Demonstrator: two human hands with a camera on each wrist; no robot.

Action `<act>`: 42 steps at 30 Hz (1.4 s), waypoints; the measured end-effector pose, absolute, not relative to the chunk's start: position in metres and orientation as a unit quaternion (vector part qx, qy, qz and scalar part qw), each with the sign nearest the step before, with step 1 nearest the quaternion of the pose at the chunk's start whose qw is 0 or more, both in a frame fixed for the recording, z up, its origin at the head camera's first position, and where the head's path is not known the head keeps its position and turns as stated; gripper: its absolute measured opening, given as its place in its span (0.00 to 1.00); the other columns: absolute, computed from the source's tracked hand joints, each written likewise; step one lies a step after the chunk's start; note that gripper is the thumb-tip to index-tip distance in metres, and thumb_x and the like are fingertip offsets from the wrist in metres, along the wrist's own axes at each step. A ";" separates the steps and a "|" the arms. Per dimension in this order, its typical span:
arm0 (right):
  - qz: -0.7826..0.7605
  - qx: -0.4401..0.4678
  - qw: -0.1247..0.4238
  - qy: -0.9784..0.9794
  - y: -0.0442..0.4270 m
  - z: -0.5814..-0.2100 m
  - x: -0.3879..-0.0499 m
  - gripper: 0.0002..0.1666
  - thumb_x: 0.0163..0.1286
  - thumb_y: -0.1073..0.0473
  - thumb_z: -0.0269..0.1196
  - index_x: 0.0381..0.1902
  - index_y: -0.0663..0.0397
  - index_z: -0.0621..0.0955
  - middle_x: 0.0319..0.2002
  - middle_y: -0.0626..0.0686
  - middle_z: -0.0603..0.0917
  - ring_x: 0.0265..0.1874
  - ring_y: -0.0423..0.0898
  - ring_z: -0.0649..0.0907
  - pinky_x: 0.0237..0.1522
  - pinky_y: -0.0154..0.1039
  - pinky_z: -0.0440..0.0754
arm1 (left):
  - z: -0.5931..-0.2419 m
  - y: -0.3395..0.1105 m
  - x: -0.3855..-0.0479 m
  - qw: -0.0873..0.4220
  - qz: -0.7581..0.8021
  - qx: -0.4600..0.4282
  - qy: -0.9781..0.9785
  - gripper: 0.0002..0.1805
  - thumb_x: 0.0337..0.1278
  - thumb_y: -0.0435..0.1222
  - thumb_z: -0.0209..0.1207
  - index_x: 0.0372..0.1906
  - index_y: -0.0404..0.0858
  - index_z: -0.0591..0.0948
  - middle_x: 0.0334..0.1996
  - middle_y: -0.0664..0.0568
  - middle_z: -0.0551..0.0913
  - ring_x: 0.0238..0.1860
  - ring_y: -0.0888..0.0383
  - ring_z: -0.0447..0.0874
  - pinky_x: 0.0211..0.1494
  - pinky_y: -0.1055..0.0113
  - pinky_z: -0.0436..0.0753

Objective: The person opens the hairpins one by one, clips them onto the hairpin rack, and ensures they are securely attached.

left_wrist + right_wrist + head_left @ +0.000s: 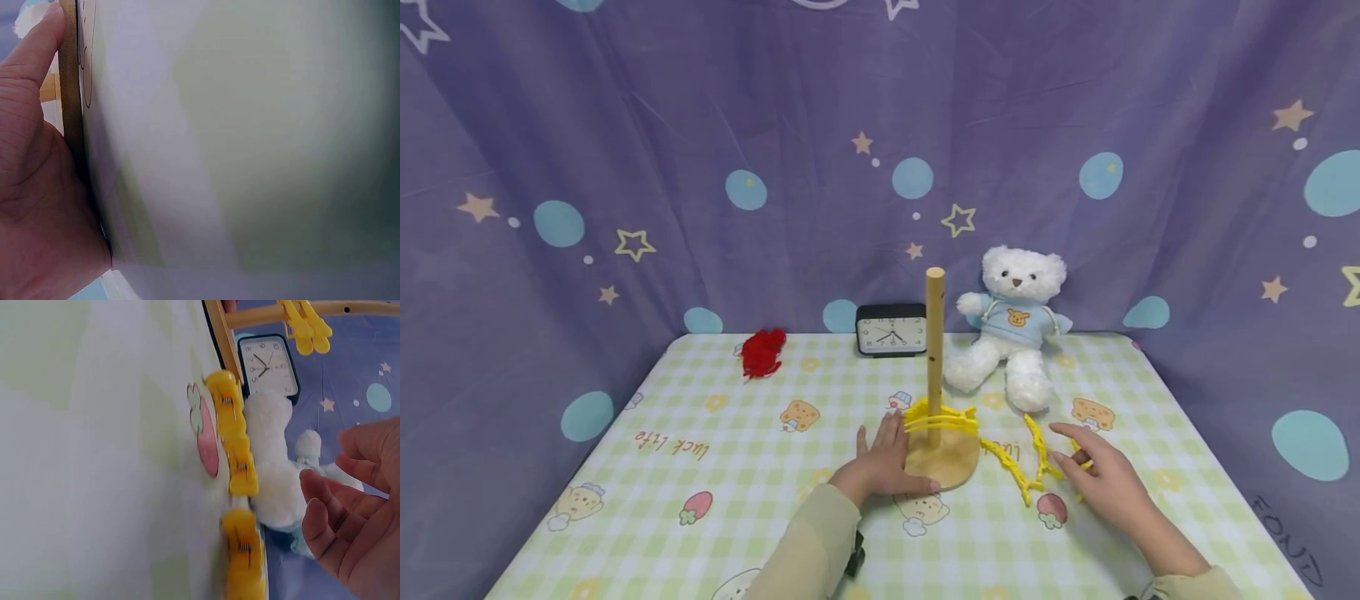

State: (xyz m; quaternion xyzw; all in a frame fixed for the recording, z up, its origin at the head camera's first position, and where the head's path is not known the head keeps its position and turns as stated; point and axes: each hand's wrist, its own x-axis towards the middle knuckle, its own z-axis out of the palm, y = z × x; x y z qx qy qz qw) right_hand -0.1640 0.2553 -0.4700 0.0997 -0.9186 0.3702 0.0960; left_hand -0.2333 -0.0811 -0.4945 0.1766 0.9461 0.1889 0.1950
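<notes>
A wooden stand has a round base (951,460) and an upright post (935,350) with small dark holes. Curved yellow plastic pieces (955,421) sit low on the post. My left hand (883,462) rests against the base's left side, thumb stretched along the front edge, fingers extended. To the right lie loose yellow pieces (1011,468); in the right wrist view, a yellow piece (228,406) shows small metal springs. My right hand (1105,475) hovers over them with loosely bent fingers and nothing visible between them. It partly hides another yellow piece (1078,448).
Behind the post stands a black-framed clock (891,332). A white teddy bear (1018,333) in a blue hoodie sits at the back right. Some red stringy material (763,353) lies at the back left. A checked cloth (737,475) covers the table; a purple curtain (820,100) hangs behind.
</notes>
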 end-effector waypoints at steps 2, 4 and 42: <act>0.365 0.098 0.107 -0.920 0.259 -0.471 -0.162 0.24 0.69 0.60 0.64 0.62 0.49 0.76 0.56 0.58 0.79 0.32 0.40 0.79 0.23 0.34 0.76 | -0.494 -0.081 -0.232 0.196 0.189 0.177 0.946 0.69 0.41 0.74 0.58 0.77 0.34 0.44 0.78 0.46 0.28 0.77 0.52 0.24 0.70 0.43 0.23; 0.356 0.101 0.119 -0.921 0.264 -0.472 -0.160 0.24 0.68 0.60 0.65 0.61 0.51 0.77 0.54 0.59 0.80 0.31 0.37 0.78 0.24 0.34 0.75 | -0.491 -0.080 -0.232 0.201 0.184 0.177 0.945 0.69 0.42 0.74 0.57 0.77 0.34 0.44 0.78 0.46 0.28 0.77 0.52 0.23 0.70 0.43 0.23; 0.256 -0.015 -0.079 -0.963 0.314 -0.485 -0.155 0.54 0.49 0.42 0.76 0.61 0.73 0.67 0.46 0.67 0.79 0.47 0.66 0.78 0.46 0.61 0.76 | -0.487 -0.080 -0.230 0.201 0.177 0.174 0.948 0.67 0.43 0.73 0.58 0.77 0.34 0.46 0.78 0.46 0.31 0.77 0.50 0.27 0.71 0.41 0.27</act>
